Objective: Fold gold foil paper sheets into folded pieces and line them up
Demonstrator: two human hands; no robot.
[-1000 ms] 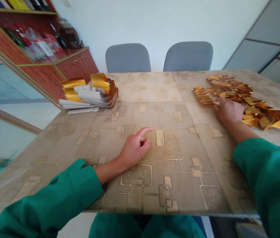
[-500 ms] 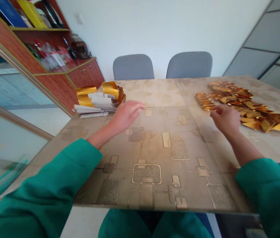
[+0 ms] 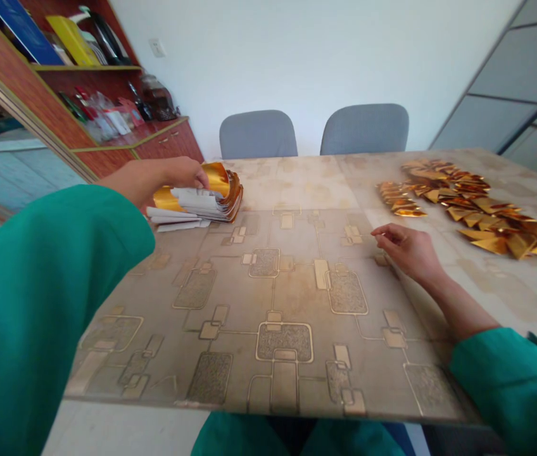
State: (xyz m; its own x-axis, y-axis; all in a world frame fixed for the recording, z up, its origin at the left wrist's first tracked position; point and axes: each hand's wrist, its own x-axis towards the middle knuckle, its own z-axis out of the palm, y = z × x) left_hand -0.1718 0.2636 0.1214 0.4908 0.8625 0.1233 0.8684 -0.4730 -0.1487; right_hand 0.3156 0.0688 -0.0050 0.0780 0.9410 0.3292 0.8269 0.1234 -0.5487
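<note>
On the table's left side lies a stack of gold foil paper (image 3: pixel 218 179), its sheets curled and their white backs showing. My left hand (image 3: pixel 187 173) reaches over the stack, its fingers closed at the edge of the upper sheets. My right hand (image 3: pixel 408 251) hovers over the table at right of centre, thumb and fingertips drawn together with nothing visible between them. Beyond it, a short row of folded gold paper pieces (image 3: pixel 399 200) lies next to a larger pile of folded gold pieces (image 3: pixel 491 212).
A patterned cover lies on the table (image 3: pixel 292 291). Two grey chairs (image 3: pixel 259 134) stand at its far side against the wall. At the left are a wooden cabinet (image 3: pixel 168 140) with bottles and bags, and a glass panel.
My left hand has moved left from mid-table to the gold paper stack. My right hand has drawn back from the short row of folded pieces, leftward and nearer to me.
</note>
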